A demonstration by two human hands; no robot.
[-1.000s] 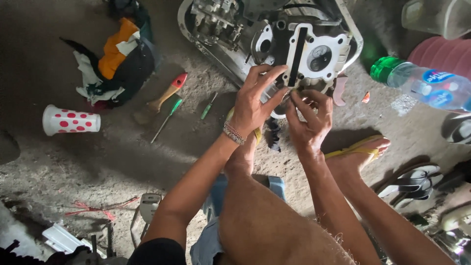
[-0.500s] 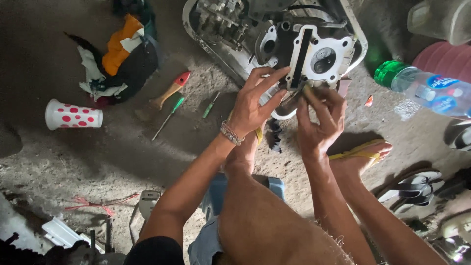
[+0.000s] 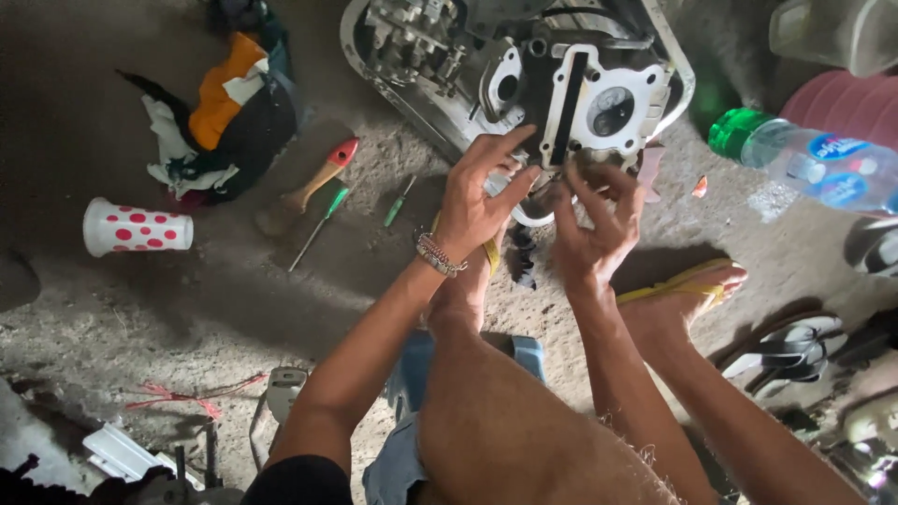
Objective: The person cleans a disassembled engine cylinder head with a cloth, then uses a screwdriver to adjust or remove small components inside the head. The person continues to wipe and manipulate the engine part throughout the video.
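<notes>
At nine o'clock on the dirt floor (image 3: 234,309) lies a spotted cup (image 3: 136,227) on its side, with a heap of rags (image 3: 220,126) at ten o'clock, then a red-tipped wooden tool (image 3: 309,187) and two green-handled screwdrivers (image 3: 318,227) pointing toward the middle. Next comes the left hand (image 3: 477,201), a bracelet (image 3: 438,254) at its wrist, fingers spread and reaching up to the lower edge of the engine (image 3: 524,84) at twelve o'clock. Just to its right, the right hand (image 3: 594,229) has its fingers curled and bunched under the cylinder block (image 3: 608,108), seemingly pinching some small part there, though what it grips I cannot tell. That block sits at the engine's right end, at about one o'clock: pale cast metal, squarish, with a round bore in the middle, a long dark slot on its left side and small holes at the corners. It looks heavy and quite stiff, likely greasy and slippery on its machined faces, so the outer edges and corners would be the safest hold, keeping fingers off the bore. Farther right, at two o'clock, lies a clear bottle (image 3: 804,164) with a green cap, and at four o'clock the person's foot in a yellow sandal (image 3: 683,290), near a dark sandal (image 3: 786,341).
</notes>
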